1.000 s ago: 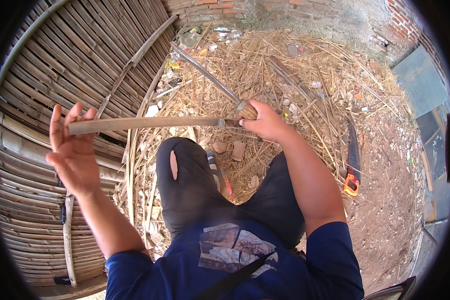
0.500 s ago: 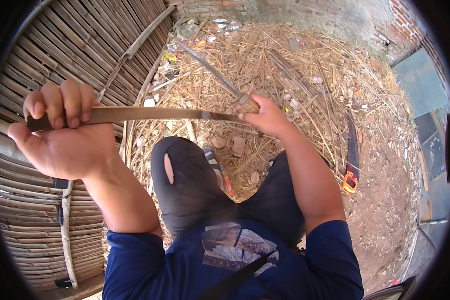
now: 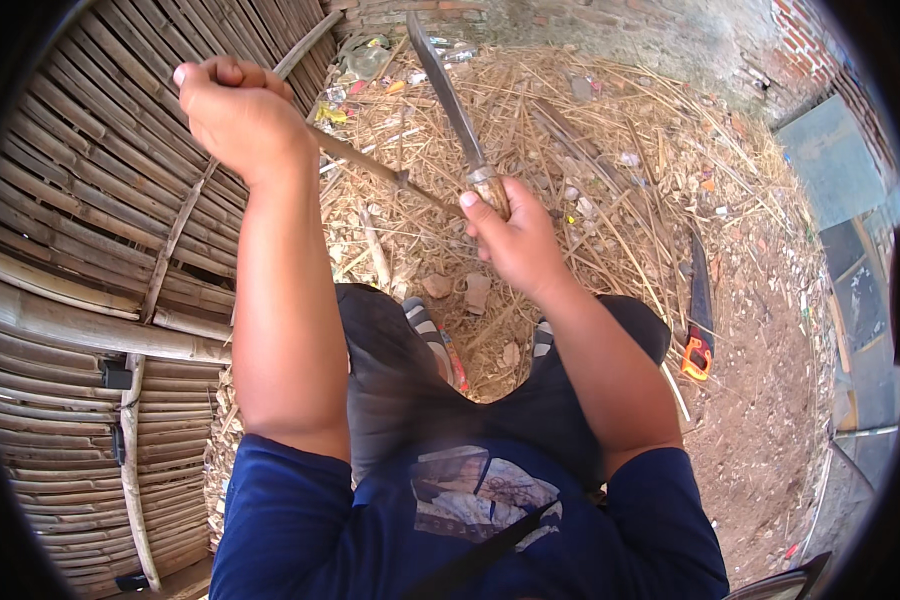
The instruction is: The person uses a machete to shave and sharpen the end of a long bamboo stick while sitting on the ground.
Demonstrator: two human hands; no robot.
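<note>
Raised since earlier, the left hand (image 3: 248, 120) clamps a slim brown bamboo strip (image 3: 357, 154); the right hand (image 3: 515, 242) clasps a wooden-handled steel machete (image 3: 459, 117), best angled away.

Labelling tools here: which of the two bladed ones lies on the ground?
The orange-handled saw, off to the right; the other, the wooden-handled knife, is held up in the right hand.
</note>
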